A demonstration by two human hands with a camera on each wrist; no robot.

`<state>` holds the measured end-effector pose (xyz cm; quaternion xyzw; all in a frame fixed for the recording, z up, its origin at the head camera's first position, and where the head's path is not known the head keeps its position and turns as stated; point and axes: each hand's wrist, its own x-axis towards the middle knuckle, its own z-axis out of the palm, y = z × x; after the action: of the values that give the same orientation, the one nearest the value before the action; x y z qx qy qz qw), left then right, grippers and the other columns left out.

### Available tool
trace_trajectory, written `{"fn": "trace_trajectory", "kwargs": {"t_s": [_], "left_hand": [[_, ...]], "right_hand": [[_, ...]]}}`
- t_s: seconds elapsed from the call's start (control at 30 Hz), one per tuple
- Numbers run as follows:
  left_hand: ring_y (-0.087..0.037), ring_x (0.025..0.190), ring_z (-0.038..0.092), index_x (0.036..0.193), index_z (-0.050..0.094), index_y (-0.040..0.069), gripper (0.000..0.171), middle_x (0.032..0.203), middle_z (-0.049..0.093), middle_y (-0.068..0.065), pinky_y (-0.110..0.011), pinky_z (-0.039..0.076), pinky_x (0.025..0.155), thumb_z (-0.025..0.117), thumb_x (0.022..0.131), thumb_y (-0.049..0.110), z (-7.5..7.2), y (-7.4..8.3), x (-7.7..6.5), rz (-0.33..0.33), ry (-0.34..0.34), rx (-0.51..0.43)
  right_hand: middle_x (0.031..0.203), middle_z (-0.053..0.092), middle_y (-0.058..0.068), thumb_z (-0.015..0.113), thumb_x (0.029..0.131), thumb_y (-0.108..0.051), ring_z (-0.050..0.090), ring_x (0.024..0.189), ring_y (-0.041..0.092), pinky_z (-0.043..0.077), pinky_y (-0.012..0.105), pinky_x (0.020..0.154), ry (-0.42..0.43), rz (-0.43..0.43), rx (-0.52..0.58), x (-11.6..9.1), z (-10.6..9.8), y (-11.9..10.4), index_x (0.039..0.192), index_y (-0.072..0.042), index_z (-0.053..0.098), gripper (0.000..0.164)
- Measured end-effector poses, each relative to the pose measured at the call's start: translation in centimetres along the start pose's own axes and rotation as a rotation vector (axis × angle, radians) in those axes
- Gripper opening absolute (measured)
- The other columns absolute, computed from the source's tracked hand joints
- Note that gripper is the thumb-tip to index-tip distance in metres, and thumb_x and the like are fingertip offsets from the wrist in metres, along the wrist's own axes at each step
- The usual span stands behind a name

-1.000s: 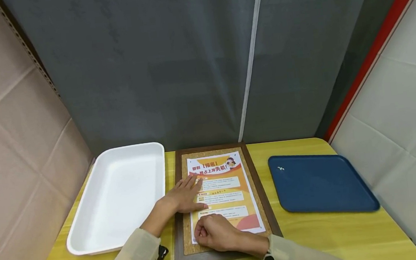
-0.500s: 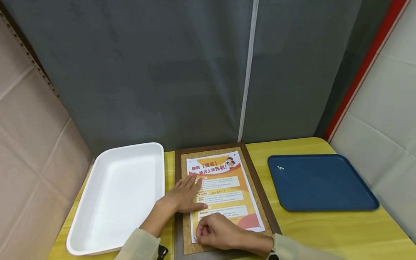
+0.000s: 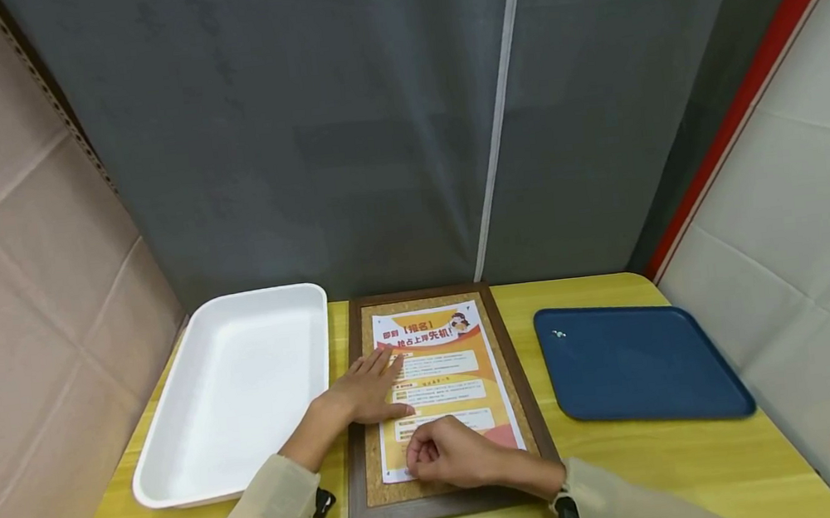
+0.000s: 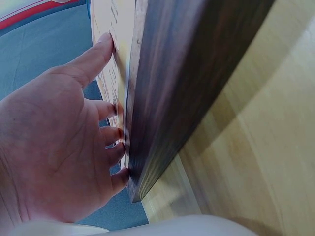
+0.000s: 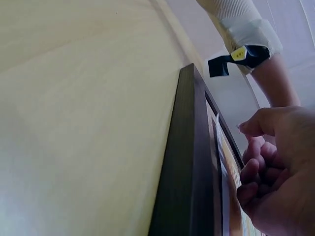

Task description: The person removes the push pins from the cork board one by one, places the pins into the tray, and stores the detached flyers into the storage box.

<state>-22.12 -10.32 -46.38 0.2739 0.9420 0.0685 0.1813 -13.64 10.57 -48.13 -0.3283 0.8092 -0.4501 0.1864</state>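
Observation:
A printed orange-and-white poster point(image 3: 440, 365) lies on a cork board with a dark brown wooden frame point(image 3: 409, 513). My left hand point(image 3: 363, 391) rests on the poster's left side with fingers spread, and its fingertips touch the sheet in the left wrist view. Over the lower part of the poster is my right hand point(image 3: 452, 454), fingers curled in and nothing visible between them. The right wrist view shows this hand point(image 5: 290, 162) raised off the sheet, thumb tip apart from the fingers. Small dark pins mark both top corners and the lower left corner of the poster.
To the left stands a white plastic tray point(image 3: 248, 392). A dark blue tray point(image 3: 643, 366) lies on the right, with a few tiny pins point(image 3: 559, 334) near its upper left corner. A grey curtain point(image 3: 343, 132) closes off the back of the yellow wooden table point(image 3: 631, 472).
My right hand has drawn away from the poster's lower left corner, to the right and slightly up, uncovering that corner. The left hand has stayed in place.

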Motion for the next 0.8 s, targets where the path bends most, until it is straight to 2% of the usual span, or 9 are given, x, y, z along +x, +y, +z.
{"fn": "trace_trajectory", "kwargs": {"t_s": [0.23, 0.47, 0.8], "left_hand": [[-0.035, 0.164, 0.011, 0.169, 0.023, 0.004, 0.096, 0.176, 0.012, -0.021, -0.052, 0.015, 0.131, 0.060, 0.102, 0.062, -0.2, 0.2, 0.0, -0.013, 0.002, 0.001], [-0.037, 0.164, 0.012, 0.169, 0.023, 0.004, 0.096, 0.176, 0.012, -0.023, -0.052, 0.015, 0.131, 0.061, 0.101, 0.061, -0.2, 0.2, -0.1, -0.012, -0.001, -0.014], [-0.037, 0.164, 0.012, 0.169, 0.024, 0.005, 0.095, 0.176, 0.012, -0.022, -0.052, 0.014, 0.131, 0.061, 0.102, 0.061, -0.1, 0.2, 0.0, -0.017, 0.003, -0.007]], "right_hand": [[0.072, 0.060, -0.013, 0.074, 0.094, 0.001, 0.052, 0.065, -0.004, 0.044, 0.013, 0.059, -0.014, 0.010, 0.053, -0.5, -1.8, 0.7, 0.089, -0.006, 0.075, 0.008], [0.072, 0.060, -0.012, 0.075, 0.094, 0.000, 0.051, 0.064, -0.004, 0.044, 0.014, 0.058, -0.016, -0.052, -0.002, -0.8, -3.7, 1.7, 0.089, -0.009, 0.074, 0.011], [0.075, 0.060, -0.012, 0.076, 0.095, -0.002, 0.052, 0.067, -0.002, 0.044, 0.015, 0.060, -0.010, -0.074, -0.035, -2.0, -6.6, 2.9, 0.091, -0.010, 0.075, 0.009]]}}
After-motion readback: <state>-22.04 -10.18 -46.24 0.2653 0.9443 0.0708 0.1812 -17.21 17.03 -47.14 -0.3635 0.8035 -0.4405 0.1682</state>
